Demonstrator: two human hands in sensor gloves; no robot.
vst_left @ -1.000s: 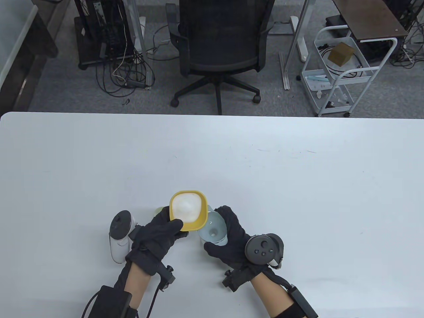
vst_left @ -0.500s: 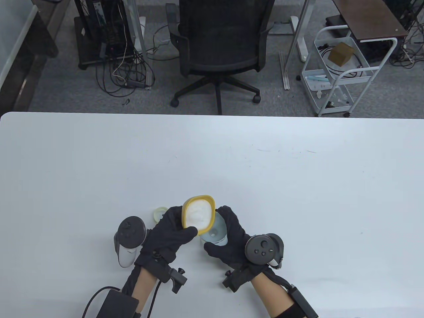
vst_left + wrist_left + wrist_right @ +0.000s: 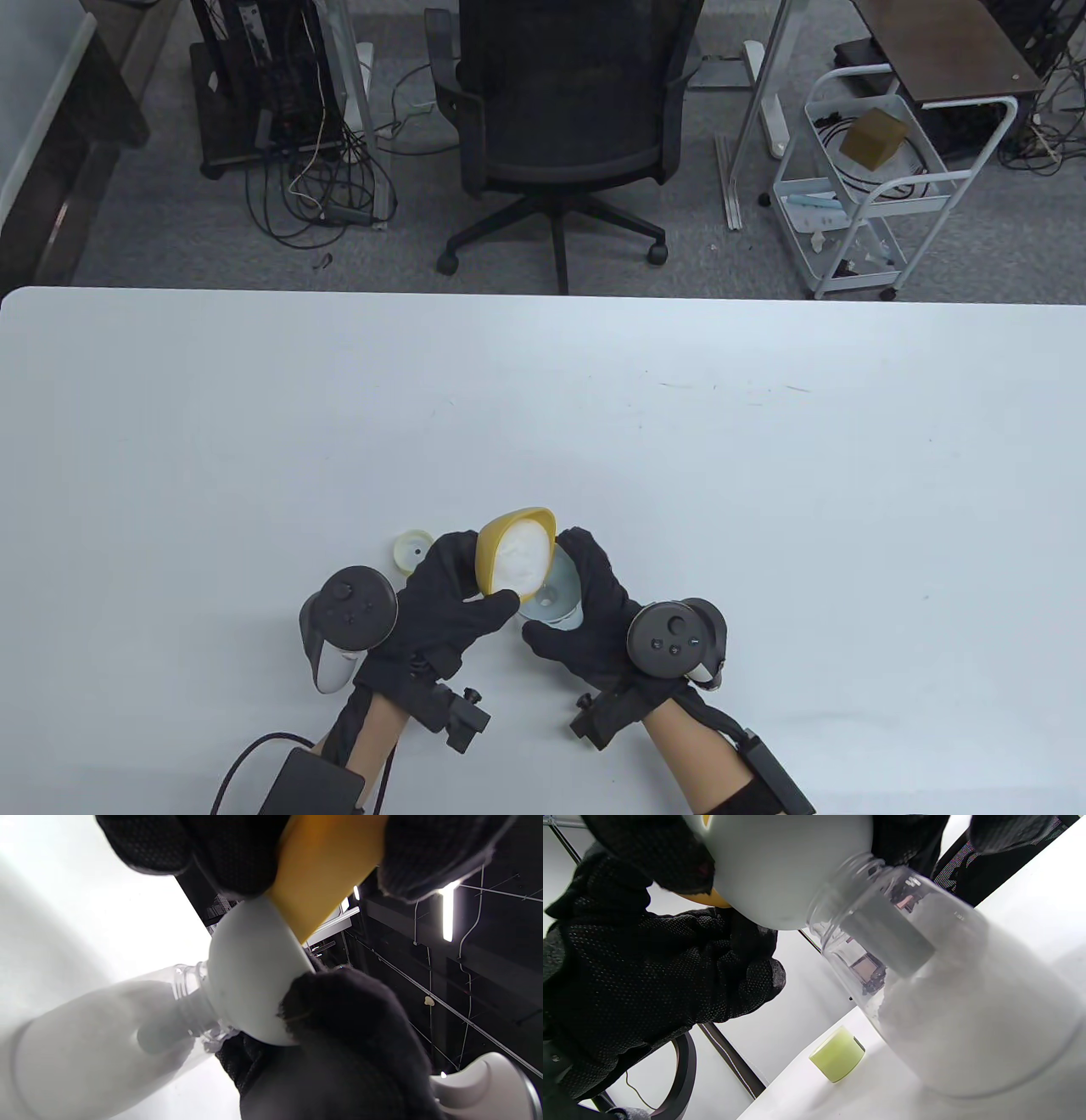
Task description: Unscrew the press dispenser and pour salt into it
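My left hand (image 3: 450,594) grips a yellow cup (image 3: 513,560) of white salt, tilted to the right over a pale funnel (image 3: 556,594). The funnel sits in the neck of a clear dispenser bottle (image 3: 946,1001) that stands on the table and holds white salt. My right hand (image 3: 585,611) holds the funnel and bottle; its fingers wrap the funnel's rim. In the left wrist view the yellow cup (image 3: 322,870) rests on the funnel's edge (image 3: 250,971). The pale green screw cap (image 3: 411,548) lies on the table left of my left hand, also in the right wrist view (image 3: 838,1054).
The white table (image 3: 764,441) stretches wide behind and to both sides of the hands. A black office chair (image 3: 560,127) and a white wire cart (image 3: 874,170) stand beyond the far edge.
My left hand has tipped the yellow cup further to the right, over the funnel, and moved a little right. My right hand and the bottle have not moved.
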